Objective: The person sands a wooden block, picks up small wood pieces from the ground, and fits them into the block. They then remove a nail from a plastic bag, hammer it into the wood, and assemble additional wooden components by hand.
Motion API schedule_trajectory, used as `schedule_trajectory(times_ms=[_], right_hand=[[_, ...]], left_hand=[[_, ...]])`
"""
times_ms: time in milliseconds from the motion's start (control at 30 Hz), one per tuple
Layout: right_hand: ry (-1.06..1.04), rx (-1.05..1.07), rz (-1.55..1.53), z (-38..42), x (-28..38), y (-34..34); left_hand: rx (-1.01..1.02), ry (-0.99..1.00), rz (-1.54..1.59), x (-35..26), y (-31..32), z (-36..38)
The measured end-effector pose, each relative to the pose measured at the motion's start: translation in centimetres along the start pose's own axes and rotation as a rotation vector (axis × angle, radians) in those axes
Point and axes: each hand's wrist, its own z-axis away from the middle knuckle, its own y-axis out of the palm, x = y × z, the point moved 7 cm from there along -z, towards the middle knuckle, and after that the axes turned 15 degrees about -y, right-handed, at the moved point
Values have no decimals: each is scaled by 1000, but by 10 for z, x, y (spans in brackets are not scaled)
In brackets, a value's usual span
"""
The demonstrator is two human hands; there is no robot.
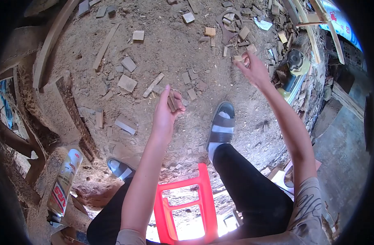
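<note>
Small offcuts of wood are strewn over the dirt ground in front of me. My left hand point(165, 109) is closed around a flat brown wood piece point(171, 101), held above the ground at the middle of the view. Further out on the right, my right hand point(254, 70) pinches a small pale wood block point(237, 59) between thumb and fingers. Just beyond that hand lie a flat wood piece with a round cutout point(225, 30) and a heap of scraps. A narrow wood strip point(153, 84) rests on the ground past my left hand.
A red plastic stool point(209, 204) stands between my legs. At left are a spray can point(64, 181) and rough timber point(52, 45). A yellowish tool with a dark round knob point(296, 61) lies at right, near long wood strips point(309, 30). My sandalled foot point(221, 126) is planted ahead.
</note>
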Motion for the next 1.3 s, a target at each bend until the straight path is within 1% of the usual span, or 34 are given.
schedule_trajectory(times_ms=[67, 167, 267, 367, 400, 467, 600, 700, 767, 800, 867, 900, 933, 967, 1000, 1067, 1133, 1233, 1300], right_hand=[[-70, 71, 86, 2, 7, 1], [-168, -39, 61, 2, 15, -5], [-348, -32, 164, -3, 21, -6], [-359, -16, 179, -9, 19, 2], [-388, -49, 171, -10, 21, 2], [-392, -52, 193, -12, 19, 5], [-434, -57, 225, -6, 26, -6], [-512, -27, 114, 1, 44, -23], [-398, 47, -81, 14, 61, -36], [-343, 74, -174, 25, 79, -50], [-342, 61, -264, 49, 132, -90], [-390, 91, -324, 60, 154, -105], [-426, 71, -389, 74, 183, -124], [-507, 68, -401, 92, 214, -144], [-594, 63, -406, 109, 244, -167], [-687, 31, -367, 155, 304, -209], [-834, 17, -314, 208, 356, -240], [-965, -58, -293, 293, 409, -274], [-1035, -163, -188, 341, 427, -284]], left_hand=[[15, 6, -2, 0, -1, 0], [50, 2, 27, 2, 0, 1], [76, -14, 47, 3, 2, 2], [99, -26, 55, 6, 0, 3], [114, -34, 75, 6, 2, 3], [176, -35, 105, 7, 1, 0], [217, -43, 181, 7, 4, 8], [246, -35, 196, 7, 4, 18], [239, -31, 179, 5, 10, 37], [225, -47, 187, 6, 11, 47], [216, -50, 184, 4, 16, 73], [191, -56, 157, 0, 19, 88], [166, -62, 132, 1, 22, 104], [133, -71, 106, 4, 22, 122], [156, -47, 136, 3, 26, 135], [195, -26, 200, 12, 33, 169], [256, -3, 226, 15, 54, 219], [314, 17, 212, 35, 69, 296], [322, 46, 263, 61, 78, 340]])
